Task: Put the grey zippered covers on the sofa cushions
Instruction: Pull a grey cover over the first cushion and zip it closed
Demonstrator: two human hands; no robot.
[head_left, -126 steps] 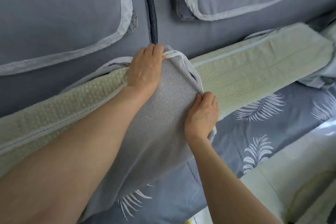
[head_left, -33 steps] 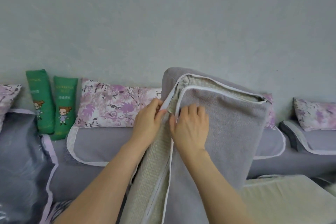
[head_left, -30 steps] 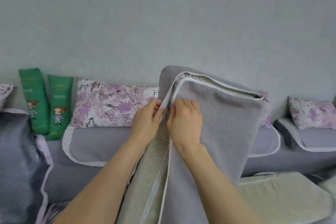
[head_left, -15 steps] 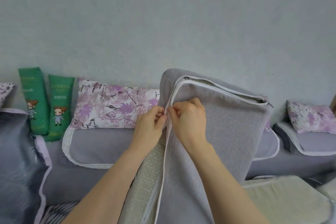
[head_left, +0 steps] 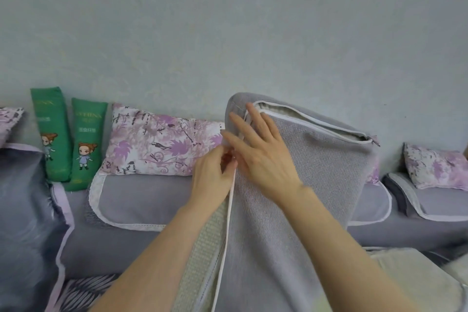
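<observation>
Grey zippered cover point(head_left: 316, 185) stands upright on the grey sofa point(head_left: 126, 243), half over the pale woven cushion point(head_left: 205, 248), zip gaping along the top. Left hand point(head_left: 215, 177) pinches its white piped edge. Right hand point(head_left: 263, 157) lies flat on it, fingers spread wide. Left of the cover: floral pillow point(head_left: 162, 144) and two green packs point(head_left: 86, 139) showing a cartoon girl, lettering unreadable. Pale textured wall point(head_left: 228, 20) behind.

Two arms in shot here, both bare as far down as the picture shows, forearms slender. Left grip point(head_left: 212, 180) and right grip point(head_left: 263, 159) are bare hands, long slim fingers, wrists uncovered too.
</observation>
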